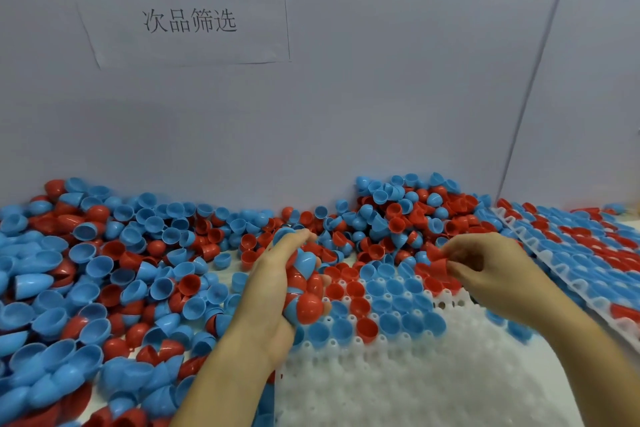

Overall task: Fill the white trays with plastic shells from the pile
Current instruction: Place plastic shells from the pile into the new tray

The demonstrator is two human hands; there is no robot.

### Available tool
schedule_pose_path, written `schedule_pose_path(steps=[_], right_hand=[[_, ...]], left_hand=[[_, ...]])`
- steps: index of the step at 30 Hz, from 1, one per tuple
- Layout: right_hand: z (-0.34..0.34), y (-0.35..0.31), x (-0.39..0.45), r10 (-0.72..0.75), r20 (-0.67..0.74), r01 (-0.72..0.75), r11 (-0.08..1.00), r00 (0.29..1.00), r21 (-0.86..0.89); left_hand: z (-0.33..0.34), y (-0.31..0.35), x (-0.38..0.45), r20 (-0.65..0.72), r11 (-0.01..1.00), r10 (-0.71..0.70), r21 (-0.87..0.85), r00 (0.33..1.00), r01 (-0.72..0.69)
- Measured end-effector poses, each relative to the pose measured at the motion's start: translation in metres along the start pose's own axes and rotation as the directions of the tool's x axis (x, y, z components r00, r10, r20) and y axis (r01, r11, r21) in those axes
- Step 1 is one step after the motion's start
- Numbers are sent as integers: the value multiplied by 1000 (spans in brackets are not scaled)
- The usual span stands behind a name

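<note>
Where the white tray [415, 385] lies in front of me, only its far rows hold shells: blue and red cups sitting open side up in the sockets, while the near rows show bare white pegs and holes. A second tray [568, 274] lies to the right, tilted against the first one's edge, and I see nearly all of its sockets filled with blue and red shells. The pile [114, 270] of loose shells, both colours mixed, spreads across the table to the left and runs along the grey wall [381, 97] behind both trays. A paper sign [180, 0] with printed characters hangs on that wall.

My left hand [277, 295] is raised on edge just over the tray's left border, fingers curled around a clutch of shells [306, 291], red and blue stacked against the palm. My right hand [485, 263] hovers over the tray's far right rows, thumb and fingertips pinching a red shell [437, 258]. Both forearms reach in from the bottom edge.
</note>
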State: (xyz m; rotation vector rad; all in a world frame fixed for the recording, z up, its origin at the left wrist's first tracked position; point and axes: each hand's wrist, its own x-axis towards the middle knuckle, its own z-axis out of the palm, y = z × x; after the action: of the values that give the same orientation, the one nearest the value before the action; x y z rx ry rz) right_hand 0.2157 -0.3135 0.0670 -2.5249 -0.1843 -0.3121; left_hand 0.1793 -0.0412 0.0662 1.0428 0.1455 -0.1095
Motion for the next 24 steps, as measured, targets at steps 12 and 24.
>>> schedule_pose_path(steps=[12,24], right_hand=[[19,35,3,136,288,-15,921,948,-388],[30,39,7,162,381,43,879,910,-475]], left_hand=[[5,-5,-2,-10,1000,22,21,1000,-21],[8,-7,-3,-17,999,33,41,999,-32]])
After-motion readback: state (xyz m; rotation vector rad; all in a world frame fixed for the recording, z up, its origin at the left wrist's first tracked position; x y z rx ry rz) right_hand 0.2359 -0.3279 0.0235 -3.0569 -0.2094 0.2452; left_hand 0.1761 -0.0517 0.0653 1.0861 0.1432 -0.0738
